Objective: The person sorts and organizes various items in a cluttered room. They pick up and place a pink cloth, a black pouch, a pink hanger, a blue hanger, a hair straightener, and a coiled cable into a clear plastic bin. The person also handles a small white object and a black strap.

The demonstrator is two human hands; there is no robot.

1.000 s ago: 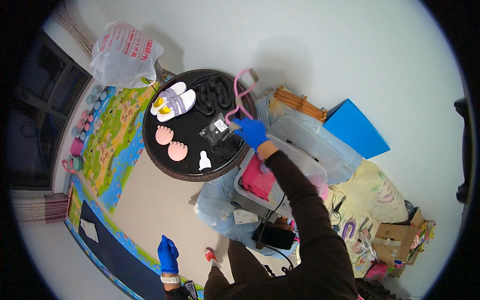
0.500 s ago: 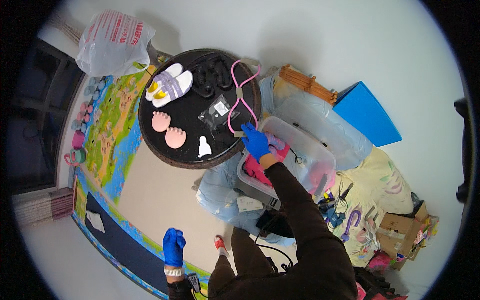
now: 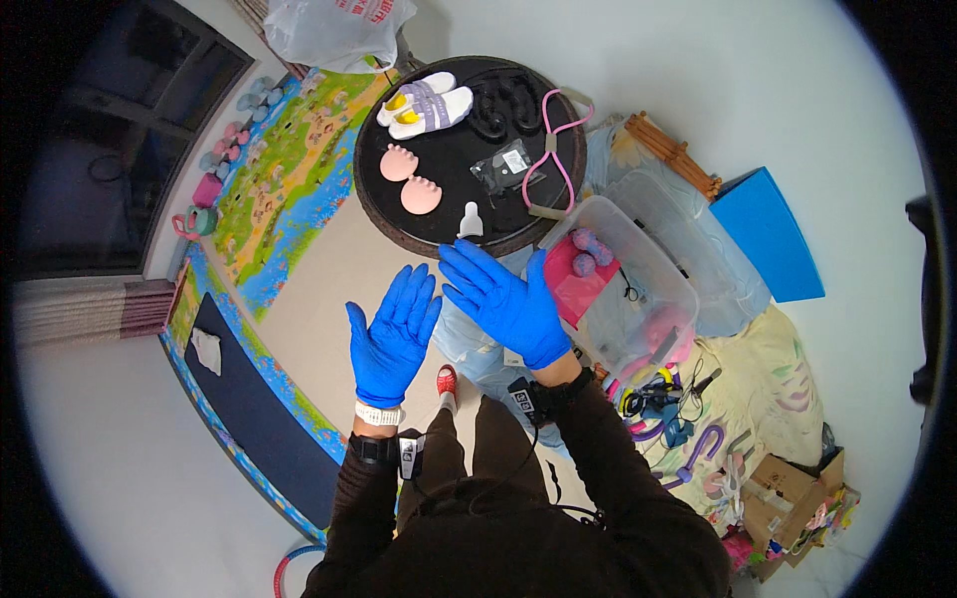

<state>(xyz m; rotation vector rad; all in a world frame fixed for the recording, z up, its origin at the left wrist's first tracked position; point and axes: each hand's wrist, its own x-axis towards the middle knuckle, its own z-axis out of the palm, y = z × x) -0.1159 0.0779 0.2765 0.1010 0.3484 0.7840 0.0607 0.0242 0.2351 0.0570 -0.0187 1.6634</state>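
Both hands wear blue gloves and are held up in front of me, palms showing and fingers stretched out. My left hand (image 3: 392, 339) holds nothing and hangs over the pale floor. Beside it, my right hand (image 3: 510, 304) is just as bare of things, its fingertips close to the near rim of the round black table (image 3: 399, 227). A pink figure-eight stretch band (image 3: 557, 156) lies on the table's right side. White and lilac shoes (image 3: 427, 105), two pink scalloped pads (image 3: 421, 195), a small white piece (image 3: 471, 219), a black plastic packet (image 3: 505, 167) and a black coiled strap (image 3: 493, 112) lie there too.
A clear bin (image 3: 653, 299) with pink items stands right of the table. Beyond are a blue wedge block (image 3: 770, 234), a bundle of wooden rods (image 3: 673, 154) and a cardboard box (image 3: 788, 498). A white plastic bag (image 3: 339, 30) is at the far left, above a patterned mat (image 3: 289, 169).
My right hand has left the stretch band's near handle, drawn back and opened. My left hand has risen and uncurled from a fist. The view has shifted, and the band stays on the table.
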